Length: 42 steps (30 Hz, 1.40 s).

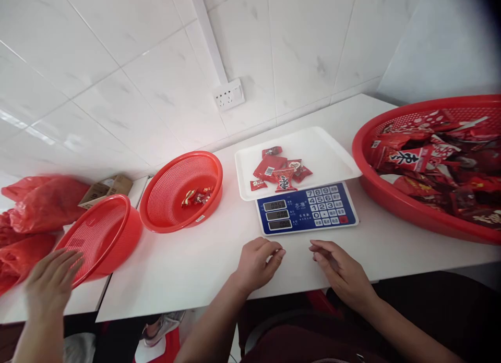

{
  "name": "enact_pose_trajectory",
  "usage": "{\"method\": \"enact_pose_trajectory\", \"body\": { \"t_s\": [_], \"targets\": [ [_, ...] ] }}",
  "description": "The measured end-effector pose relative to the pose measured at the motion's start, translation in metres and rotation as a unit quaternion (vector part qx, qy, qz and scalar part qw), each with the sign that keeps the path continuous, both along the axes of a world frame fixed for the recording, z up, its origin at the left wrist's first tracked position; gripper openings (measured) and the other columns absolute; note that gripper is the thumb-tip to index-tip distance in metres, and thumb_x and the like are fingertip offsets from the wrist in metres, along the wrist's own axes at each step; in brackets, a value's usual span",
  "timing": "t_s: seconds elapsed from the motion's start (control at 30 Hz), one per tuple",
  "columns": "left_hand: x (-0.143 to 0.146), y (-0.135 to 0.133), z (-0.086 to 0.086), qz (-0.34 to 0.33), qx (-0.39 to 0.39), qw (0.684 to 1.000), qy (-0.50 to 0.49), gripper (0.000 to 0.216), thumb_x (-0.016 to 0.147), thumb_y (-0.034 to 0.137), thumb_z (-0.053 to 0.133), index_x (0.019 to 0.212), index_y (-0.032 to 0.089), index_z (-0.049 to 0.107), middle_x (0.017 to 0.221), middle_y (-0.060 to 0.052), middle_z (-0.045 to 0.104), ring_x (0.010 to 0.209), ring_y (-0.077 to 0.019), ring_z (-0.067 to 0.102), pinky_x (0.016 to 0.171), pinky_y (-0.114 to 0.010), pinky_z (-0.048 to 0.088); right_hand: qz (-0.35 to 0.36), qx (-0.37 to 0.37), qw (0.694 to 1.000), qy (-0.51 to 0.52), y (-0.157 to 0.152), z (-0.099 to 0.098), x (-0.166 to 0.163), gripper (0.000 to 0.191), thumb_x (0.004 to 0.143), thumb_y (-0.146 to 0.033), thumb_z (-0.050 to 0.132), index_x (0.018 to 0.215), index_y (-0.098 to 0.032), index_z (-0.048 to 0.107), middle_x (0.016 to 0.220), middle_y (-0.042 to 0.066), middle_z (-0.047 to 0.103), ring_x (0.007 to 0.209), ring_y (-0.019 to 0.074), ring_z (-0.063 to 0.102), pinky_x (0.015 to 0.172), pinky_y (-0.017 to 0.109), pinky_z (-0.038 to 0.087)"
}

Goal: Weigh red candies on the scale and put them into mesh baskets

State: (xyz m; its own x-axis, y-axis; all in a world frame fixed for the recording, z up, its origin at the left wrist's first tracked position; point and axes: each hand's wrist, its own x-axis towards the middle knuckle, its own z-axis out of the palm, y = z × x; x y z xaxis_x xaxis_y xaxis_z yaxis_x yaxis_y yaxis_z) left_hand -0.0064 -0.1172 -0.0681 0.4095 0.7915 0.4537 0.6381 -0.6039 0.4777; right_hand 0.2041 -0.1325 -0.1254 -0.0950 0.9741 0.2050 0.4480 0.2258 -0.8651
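Observation:
My left hand (259, 263) rests on the white table (188, 269) just in front of the scale, its fingers curled in loosely with nothing visible in them. My right hand (340, 271) lies beside it, a little apart, fingers stretched toward the left and holding nothing. Straight ahead of both hands stands a blue-faced electronic scale (307, 209) whose white tray (324, 154) carries several red candy packets (279, 171). A big red basket (395, 204) heaped with red packets stands at the right.
A small red mesh basket (172, 217) with a few candies stands left of the scale. Another person's hand (51, 282) touches a tilted red basket (117, 238) at the far left, beside red plastic bags (43, 206) and a cardboard box (105, 188). A wall socket (229, 95) sits on the tiled wall.

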Motion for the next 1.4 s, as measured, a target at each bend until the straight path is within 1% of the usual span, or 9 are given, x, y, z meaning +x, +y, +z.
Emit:
{"method": "enact_pose_trajectory", "body": {
  "t_s": [0.07, 0.17, 0.43, 0.8, 0.97, 1.13, 1.2, 1.27, 1.4],
  "targets": [
    [0.001, -0.008, -0.012, -0.005, -0.027, 0.999, 0.026, 0.02, 0.09, 0.026, 0.045, 0.081, 0.018, 0.062, 0.066, -0.003, 0.064, 0.06, -0.0132, 0.058, 0.057, -0.024, 0.047, 0.01, 0.004, 1.0, -0.024, 0.001, 0.003, -0.001, 0.027, 0.089, -0.037, 0.042, 0.105, -0.021, 0.058, 0.089, 0.005, 0.068, 0.08, 0.015, 0.066, 0.073, 0.027, 0.054],
    [0.001, -0.012, -0.02, -0.009, -0.047, 0.998, 0.044, 0.023, 0.09, 0.028, 0.044, 0.082, 0.018, 0.062, 0.068, -0.003, 0.065, 0.062, -0.014, 0.059, 0.058, -0.025, 0.047, 0.023, 0.005, 0.998, -0.057, 0.001, 0.003, -0.002, 0.028, 0.089, -0.038, 0.042, 0.102, -0.021, 0.06, 0.091, 0.005, 0.069, 0.08, 0.0161, 0.066, 0.072, 0.028, 0.054],
    [0.001, -0.009, -0.024, -0.014, -0.068, 0.996, 0.052, 0.023, 0.091, 0.028, 0.043, 0.086, 0.019, 0.063, 0.072, -0.003, 0.066, 0.065, -0.0142, 0.06, 0.061, -0.025, 0.048, 0.041, 0.054, 0.993, -0.1, 0.001, 0.001, -0.002, 0.025, 0.09, -0.032, 0.041, 0.1, -0.021, 0.062, 0.092, 0.004, 0.07, 0.081, 0.0158, 0.066, 0.072, 0.027, 0.054],
    [0.003, -0.009, -0.024, -0.015, -0.082, 0.994, 0.067, 0.022, 0.091, 0.028, 0.042, 0.087, 0.021, 0.062, 0.074, -0.003, 0.067, 0.067, -0.0153, 0.061, 0.063, -0.027, 0.049, 0.058, 0.05, 0.993, -0.095, 0.003, 0.001, -0.003, 0.024, 0.09, -0.031, 0.041, 0.098, -0.022, 0.062, 0.09, 0.004, 0.069, 0.082, 0.0162, 0.065, 0.073, 0.028, 0.053],
    [0.002, -0.003, -0.014, 0.011, -0.063, 0.997, 0.037, 0.019, 0.09, 0.027, 0.044, 0.086, 0.021, 0.062, 0.073, -0.003, 0.067, 0.068, -0.0159, 0.061, 0.061, -0.027, 0.05, 0.06, 0.029, 0.994, -0.087, 0.003, 0.002, -0.004, 0.026, 0.089, -0.034, 0.041, 0.096, -0.023, 0.063, 0.091, 0.005, 0.069, 0.083, 0.0179, 0.065, 0.072, 0.031, 0.054],
    [0.0, 0.015, 0.004, 0.058, 0.025, 0.998, 0.008, 0.014, 0.089, 0.024, 0.048, 0.088, 0.021, 0.061, 0.08, -0.004, 0.067, 0.074, -0.0163, 0.061, 0.066, -0.029, 0.051, 0.064, 0.032, 0.995, -0.073, 0.004, 0.003, -0.003, 0.027, 0.089, -0.036, 0.041, 0.095, -0.023, 0.064, 0.09, 0.005, 0.069, 0.082, 0.0183, 0.066, 0.071, 0.031, 0.054],
    [0.0, 0.028, 0.014, 0.074, 0.071, 0.995, 0.014, 0.013, 0.088, 0.025, 0.05, 0.094, 0.02, 0.061, 0.09, -0.007, 0.067, 0.084, -0.0183, 0.061, 0.073, -0.032, 0.052, 0.067, 0.034, 0.995, -0.069, 0.004, 0.002, -0.003, 0.027, 0.089, -0.036, 0.041, 0.095, -0.023, 0.064, 0.09, 0.005, 0.069, 0.082, 0.0181, 0.066, 0.07, 0.031, 0.054],
    [0.002, 0.043, 0.024, 0.084, 0.101, 0.991, 0.031, 0.022, 0.088, 0.03, 0.052, 0.106, 0.02, 0.057, 0.106, -0.01, 0.063, 0.1, -0.0219, 0.057, 0.085, -0.038, 0.049, 0.066, 0.037, 0.995, -0.063, 0.004, 0.001, -0.003, 0.027, 0.089, -0.036, 0.041, 0.094, -0.023, 0.064, 0.09, 0.005, 0.069, 0.081, 0.018, 0.066, 0.07, 0.03, 0.055],
    [0.008, 0.078, 0.043, 0.101, 0.078, 0.989, 0.074, 0.048, 0.086, 0.043, 0.052, 0.127, 0.018, 0.044, 0.131, -0.014, 0.05, 0.127, -0.0282, 0.039, 0.101, -0.047, 0.038, 0.07, 0.046, 0.995, -0.051, 0.004, -0.002, -0.003, 0.027, 0.09, -0.035, 0.042, 0.096, -0.023, 0.065, 0.092, 0.006, 0.069, 0.083, 0.0182, 0.066, 0.072, 0.03, 0.055]
  ]
}}
